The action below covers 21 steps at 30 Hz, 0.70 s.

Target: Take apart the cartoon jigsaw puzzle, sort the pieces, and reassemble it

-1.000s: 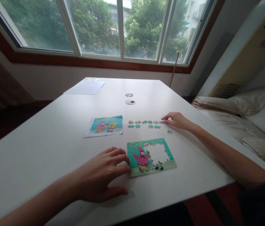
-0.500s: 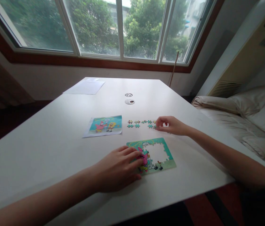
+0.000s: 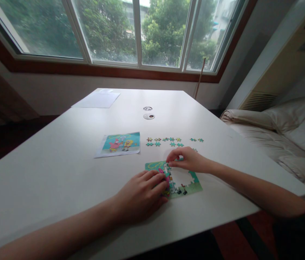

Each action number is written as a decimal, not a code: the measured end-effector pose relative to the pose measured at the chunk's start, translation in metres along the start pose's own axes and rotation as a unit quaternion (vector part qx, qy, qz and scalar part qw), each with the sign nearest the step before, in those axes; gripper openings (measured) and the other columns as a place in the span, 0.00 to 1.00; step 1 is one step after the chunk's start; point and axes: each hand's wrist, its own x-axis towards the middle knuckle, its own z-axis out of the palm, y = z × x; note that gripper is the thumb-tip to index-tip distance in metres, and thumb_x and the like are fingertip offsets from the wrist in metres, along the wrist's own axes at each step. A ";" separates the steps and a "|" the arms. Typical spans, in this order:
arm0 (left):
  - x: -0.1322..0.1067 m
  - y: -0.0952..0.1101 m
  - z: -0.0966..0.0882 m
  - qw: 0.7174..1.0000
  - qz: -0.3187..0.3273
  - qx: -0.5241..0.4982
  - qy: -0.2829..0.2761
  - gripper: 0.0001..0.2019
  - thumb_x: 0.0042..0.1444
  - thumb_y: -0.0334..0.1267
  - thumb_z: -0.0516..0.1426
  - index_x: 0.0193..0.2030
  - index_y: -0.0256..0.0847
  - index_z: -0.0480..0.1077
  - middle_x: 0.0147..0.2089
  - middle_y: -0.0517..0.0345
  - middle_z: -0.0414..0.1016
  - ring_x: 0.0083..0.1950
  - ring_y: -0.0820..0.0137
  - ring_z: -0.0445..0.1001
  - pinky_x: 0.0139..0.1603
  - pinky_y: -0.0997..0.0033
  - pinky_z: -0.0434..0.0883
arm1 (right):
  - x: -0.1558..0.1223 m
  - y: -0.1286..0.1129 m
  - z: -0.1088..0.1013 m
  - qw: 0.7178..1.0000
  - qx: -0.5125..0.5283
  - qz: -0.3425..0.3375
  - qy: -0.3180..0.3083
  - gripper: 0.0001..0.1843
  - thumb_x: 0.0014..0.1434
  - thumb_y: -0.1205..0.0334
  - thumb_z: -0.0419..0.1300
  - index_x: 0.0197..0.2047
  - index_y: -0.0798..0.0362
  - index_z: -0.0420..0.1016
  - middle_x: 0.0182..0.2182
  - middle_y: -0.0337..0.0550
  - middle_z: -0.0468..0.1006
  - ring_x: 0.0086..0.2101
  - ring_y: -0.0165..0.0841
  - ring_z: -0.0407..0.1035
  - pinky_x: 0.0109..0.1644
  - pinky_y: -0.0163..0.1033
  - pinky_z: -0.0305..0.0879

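Observation:
A partly filled cartoon jigsaw puzzle (image 3: 192, 184) lies near the front edge of the white table (image 3: 60, 162), with a white gap in its middle. My left hand (image 3: 141, 195) rests flat on the puzzle's left part, fingers stretched out. My right hand (image 3: 187, 160) hovers over the puzzle's top edge, fingertips pinched on something I cannot make out. Several loose puzzle pieces (image 3: 165, 141) lie in rows behind the puzzle. A printed reference picture (image 3: 120, 143) lies to the left of them.
A sheet of white paper (image 3: 96, 99) lies at the table's far left. Two round cable holes (image 3: 148, 116) sit mid-table. A thin stick (image 3: 199, 77) leans by the window. A cream sofa (image 3: 282, 130) stands right of the table.
My right hand has come back from the loose pieces to the puzzle's top edge, fingers now pinched. My left hand has slid right onto the puzzle.

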 end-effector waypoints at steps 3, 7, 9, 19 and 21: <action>0.000 0.000 0.000 1.000 -0.001 0.000 0.000 0.15 0.59 0.39 0.47 0.51 0.40 0.61 0.49 0.49 0.67 0.49 0.59 0.65 0.46 0.56 0.67 | -0.002 0.004 -0.001 1.000 0.008 0.003 0.004 0.08 0.52 0.61 0.59 0.33 0.56 0.74 0.29 0.40 0.77 0.30 0.27 0.68 0.34 0.32 0.61; 0.000 -0.001 0.000 1.000 0.002 0.000 0.007 0.15 0.58 0.38 0.48 0.53 0.41 0.60 0.49 0.49 0.67 0.49 0.59 0.65 0.45 0.56 0.67 | -0.004 0.006 -0.002 1.000 0.001 0.009 0.005 0.07 0.53 0.61 0.59 0.34 0.55 0.74 0.29 0.40 0.77 0.31 0.28 0.68 0.37 0.33 0.61; 0.000 -0.001 0.000 1.000 0.005 -0.001 0.009 0.16 0.58 0.39 0.48 0.53 0.41 0.60 0.49 0.49 0.67 0.49 0.59 0.65 0.45 0.56 0.67 | -0.005 0.006 -0.001 1.000 -0.018 -0.006 0.011 0.07 0.52 0.61 0.59 0.32 0.54 0.74 0.30 0.40 0.77 0.32 0.28 0.68 0.40 0.35 0.61; 0.001 -0.002 0.003 1.000 0.005 0.001 0.003 0.16 0.59 0.38 0.47 0.53 0.40 0.60 0.50 0.49 0.66 0.50 0.59 0.64 0.46 0.55 0.67 | -0.013 0.003 -0.009 0.995 -0.093 -0.019 0.039 0.07 0.53 0.60 0.58 0.30 0.54 0.73 0.26 0.40 0.75 0.29 0.28 0.65 0.36 0.33 0.59; 0.000 -0.003 0.004 1.000 0.005 0.004 0.004 0.16 0.58 0.38 0.47 0.53 0.40 0.60 0.50 0.49 0.66 0.49 0.59 0.64 0.46 0.56 0.67 | -0.015 0.001 -0.007 0.992 -0.115 -0.014 0.043 0.09 0.52 0.57 0.59 0.29 0.55 0.73 0.24 0.39 0.73 0.29 0.28 0.65 0.35 0.33 0.58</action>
